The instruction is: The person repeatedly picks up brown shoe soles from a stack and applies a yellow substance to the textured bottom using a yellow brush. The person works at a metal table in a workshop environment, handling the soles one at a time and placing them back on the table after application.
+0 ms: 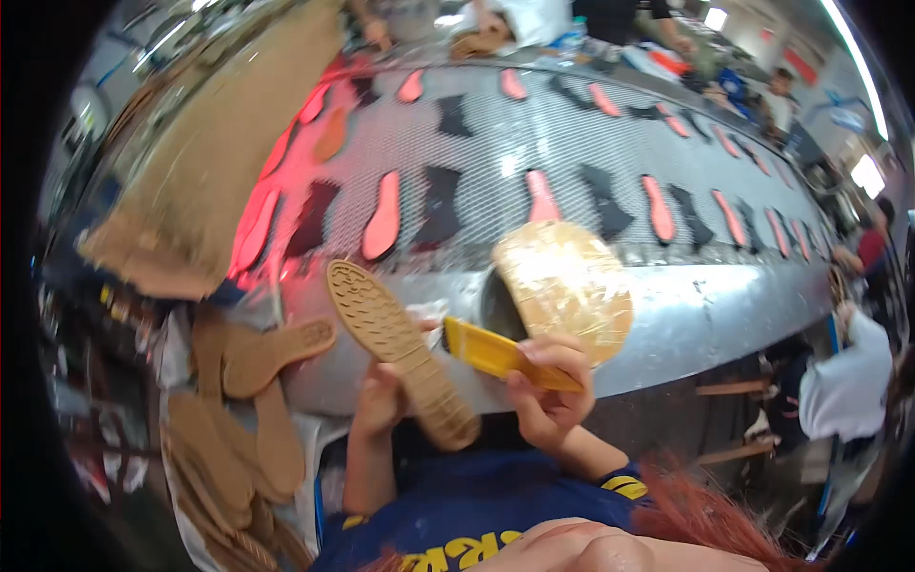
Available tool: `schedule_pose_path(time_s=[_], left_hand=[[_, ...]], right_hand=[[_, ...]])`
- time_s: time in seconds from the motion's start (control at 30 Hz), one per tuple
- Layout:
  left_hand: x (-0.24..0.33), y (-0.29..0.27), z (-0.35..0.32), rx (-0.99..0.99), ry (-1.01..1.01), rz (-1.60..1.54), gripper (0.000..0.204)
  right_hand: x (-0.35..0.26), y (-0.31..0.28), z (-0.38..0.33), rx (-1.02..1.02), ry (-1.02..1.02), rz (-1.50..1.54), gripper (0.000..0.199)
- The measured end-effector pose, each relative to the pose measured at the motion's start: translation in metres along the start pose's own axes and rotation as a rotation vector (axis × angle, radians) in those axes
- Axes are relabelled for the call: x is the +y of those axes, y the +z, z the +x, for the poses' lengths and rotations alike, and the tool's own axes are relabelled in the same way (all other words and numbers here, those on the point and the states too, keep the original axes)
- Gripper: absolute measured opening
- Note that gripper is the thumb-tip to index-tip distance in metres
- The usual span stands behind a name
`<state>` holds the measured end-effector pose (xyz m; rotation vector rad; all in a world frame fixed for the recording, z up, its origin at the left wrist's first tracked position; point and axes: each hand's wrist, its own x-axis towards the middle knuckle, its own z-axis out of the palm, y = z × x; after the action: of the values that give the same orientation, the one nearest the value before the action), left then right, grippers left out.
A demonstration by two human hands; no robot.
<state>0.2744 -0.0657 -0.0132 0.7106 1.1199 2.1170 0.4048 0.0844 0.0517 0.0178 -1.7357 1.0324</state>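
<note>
The left hand (379,396) is clamped around a tan rubber shoe sole (400,351), gripping it near its middle from behind so that the ridged tread side faces the camera. The sole is held up in the air and tilted, its toe end pointing up and to the left, its heel end hanging down toward the person's chest.

The right hand (548,393) is closed on the handle of a yellow brush (496,354), the fingers wrapped over the top of it. The brush head points left and sits just beside the sole's right edge (whether the bristles actually touch the rubber cannot be told from this view).

Just above the right hand stands a round container (567,286) coated in yellowish glue, resting on the shiny metal edge of the conveyor (724,315). Beyond it, the conveyor's grey mesh belt (496,162) curves across the view, carrying rows of pink insoles (383,215) alternating with dark fabric pieces (440,204).

To the person's left, a heap of similar tan soles (257,410) lies spread over a cluttered table (176,334), some with the tread up and some with the smooth side up. A large sheet of brown cardboard (219,153) leans above that pile.

At the far right another person in a white shirt (839,381) is at the conveyor, and more people stand on the far side of the belt.
</note>
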Motion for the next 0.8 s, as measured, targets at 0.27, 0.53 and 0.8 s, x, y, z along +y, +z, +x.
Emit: schedule_pose_path(time_s=[0.27, 0.53, 0.8], left_hand=[[0.014, 0.004, -0.001, -0.129, -0.363, -0.470, 0.075], [0.007, 0.008, -0.012, -0.226, -0.521, -0.766, 0.072], [0.004, 0.008, -0.007, -0.247, -0.555, -0.833, 0.069]], right_hand=[[0.018, 0.016, 0.003, -0.110, 0.014, 0.048, 0.032], [0.015, 0.010, 0.008, -0.136, -0.003, -0.034, 0.028], [0.012, 0.004, 0.011, -0.248, -0.036, -0.173, 0.028]])
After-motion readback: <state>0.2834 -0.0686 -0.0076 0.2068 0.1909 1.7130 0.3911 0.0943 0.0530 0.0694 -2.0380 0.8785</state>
